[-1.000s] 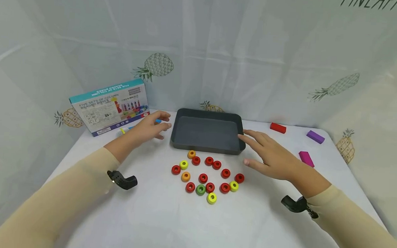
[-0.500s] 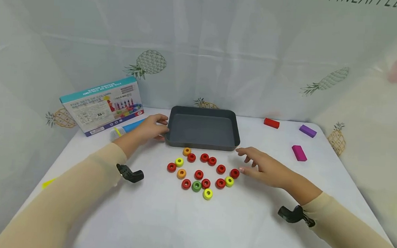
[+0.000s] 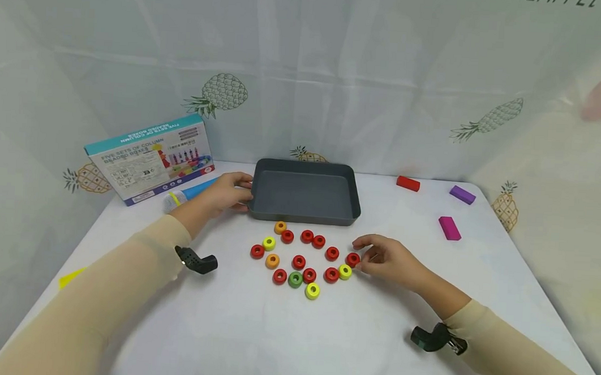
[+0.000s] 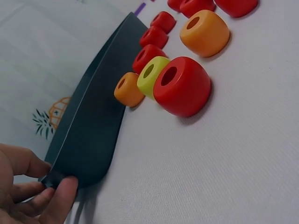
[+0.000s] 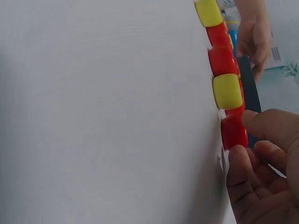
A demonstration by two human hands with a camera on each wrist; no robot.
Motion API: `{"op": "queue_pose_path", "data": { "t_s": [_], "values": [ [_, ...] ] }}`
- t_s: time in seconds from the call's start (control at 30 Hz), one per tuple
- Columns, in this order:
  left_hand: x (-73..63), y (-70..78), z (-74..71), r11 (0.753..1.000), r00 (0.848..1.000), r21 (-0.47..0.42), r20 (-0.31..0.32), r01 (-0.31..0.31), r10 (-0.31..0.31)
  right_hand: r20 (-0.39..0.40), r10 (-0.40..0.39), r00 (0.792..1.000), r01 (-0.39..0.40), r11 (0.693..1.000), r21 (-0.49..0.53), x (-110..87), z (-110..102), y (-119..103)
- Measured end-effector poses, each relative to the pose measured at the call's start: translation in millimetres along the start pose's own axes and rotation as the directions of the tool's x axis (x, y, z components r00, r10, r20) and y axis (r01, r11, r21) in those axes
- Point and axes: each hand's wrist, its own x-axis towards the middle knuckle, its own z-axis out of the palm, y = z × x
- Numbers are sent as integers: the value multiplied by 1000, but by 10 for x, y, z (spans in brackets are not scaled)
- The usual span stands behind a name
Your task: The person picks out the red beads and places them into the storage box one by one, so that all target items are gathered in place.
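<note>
My left hand pinches the left rim of a dark grey rectangular tray; in the left wrist view, thumb and fingers close on its corner. In front of the tray lie several rounded beads with holes: red, yellow, orange and one green bead. At the right end of this group, my right hand has thumb and index finger at opposite sides of a red bead, the fingers curled toward it. A yellow bead sits right beside that one, and both are on the white table.
A printed box leans at the back left, with a blue microphone-like object before it. Red, purple and magenta blocks lie at the back right. A yellow piece shows beside the left sleeve. A pineapple-print curtain hangs behind.
My left hand has moved right onto the tray's left rim. My right hand has come away from the tray's right side, down to the rightmost red bead, its fingers drawing together around it.
</note>
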Motion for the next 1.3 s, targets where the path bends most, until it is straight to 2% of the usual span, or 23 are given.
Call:
{"op": "queue_pose_path", "data": {
  "t_s": [0.2, 0.5, 0.67, 0.83, 0.97, 1.1, 1.3],
  "values": [
    [16, 4, 16, 1000, 1000, -9, 12, 7, -7, -5, -45, 999, 44, 997, -65, 10, 39, 36],
    [28, 22, 20, 1000, 1000, 0, 4, 7, -7, 16, -160, 987, 160, 972, -175, 58, 40, 27],
    [37, 14, 16, 1000, 1000, 1, 5, 8, -8, 3, -133, 991, 131, 970, -202, 83, -2, -7],
    [51, 3, 30, 1000, 1000, 2, 15, 9, -9, -42, -110, 993, 98, 970, -221, 136, -149, -131],
    [57, -4, 36, 1000, 1000, 9, 22, 15, -15, -70, -148, 986, 128, 964, -234, 253, -327, -294],
    [57, -16, 16, 1000, 1000, 14, 16, 15, -15, -96, -206, 974, 176, 950, -260, 460, -478, -427],
    [50, -33, 1, 1000, 1000, 23, 9, 14, -14, -137, -234, 963, 193, 947, -256, 798, -569, -545]
  ]
}}
